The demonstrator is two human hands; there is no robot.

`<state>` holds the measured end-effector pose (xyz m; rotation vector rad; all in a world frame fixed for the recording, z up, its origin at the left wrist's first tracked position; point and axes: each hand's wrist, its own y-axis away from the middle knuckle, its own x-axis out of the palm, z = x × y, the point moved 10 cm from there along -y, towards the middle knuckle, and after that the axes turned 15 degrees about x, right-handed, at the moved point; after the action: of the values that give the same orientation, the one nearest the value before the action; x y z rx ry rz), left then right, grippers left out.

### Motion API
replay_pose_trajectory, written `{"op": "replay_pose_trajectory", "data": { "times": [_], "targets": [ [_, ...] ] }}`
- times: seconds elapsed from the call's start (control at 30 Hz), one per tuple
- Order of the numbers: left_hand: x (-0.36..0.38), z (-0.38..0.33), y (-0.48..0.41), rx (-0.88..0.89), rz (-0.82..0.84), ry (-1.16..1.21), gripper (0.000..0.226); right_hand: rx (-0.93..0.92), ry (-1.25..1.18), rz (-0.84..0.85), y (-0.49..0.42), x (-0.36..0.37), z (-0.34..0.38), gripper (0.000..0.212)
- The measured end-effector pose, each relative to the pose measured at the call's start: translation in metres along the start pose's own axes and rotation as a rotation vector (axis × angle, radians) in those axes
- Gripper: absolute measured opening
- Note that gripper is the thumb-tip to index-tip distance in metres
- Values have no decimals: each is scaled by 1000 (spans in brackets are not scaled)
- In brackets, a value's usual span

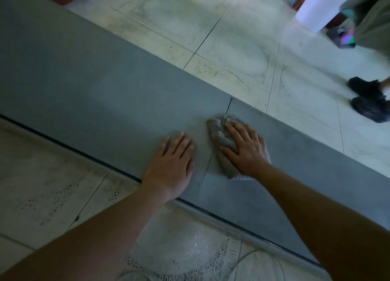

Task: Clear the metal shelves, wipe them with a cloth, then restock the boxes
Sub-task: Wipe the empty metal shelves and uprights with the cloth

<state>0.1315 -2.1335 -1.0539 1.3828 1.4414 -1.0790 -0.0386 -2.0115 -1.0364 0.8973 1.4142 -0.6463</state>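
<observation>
Right hand is pressing, fingers spread, on the grey cloth lying on the metal shelf; left hand is resting flat, fingers straight, just beside it.

shelf: plain slate grey-blue. cloth: mottled grey, with a pale pink edge at its lower right. floor tiles: pale cream-green, thin dark joint lines, curved bands of dark speckles. shoes, right of frame: black. column, upper right: white. garment, upper right: olive.
</observation>
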Motion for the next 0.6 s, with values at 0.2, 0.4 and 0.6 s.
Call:
{"op": "replay_pose_trajectory", "data": {
  "times": [0.2,0.4,0.6],
  "targets": [
    [1,2,2,0,-62,43,61,188,-88,10,-115,-14,-36,93],
    [-3,2,4,9,-54,29,60,235,-85,0,-120,-8,-34,85],
    [1,3,3,13,-29,5,60,134,-81,2,-38,-4,-2,79]
  ]
}}
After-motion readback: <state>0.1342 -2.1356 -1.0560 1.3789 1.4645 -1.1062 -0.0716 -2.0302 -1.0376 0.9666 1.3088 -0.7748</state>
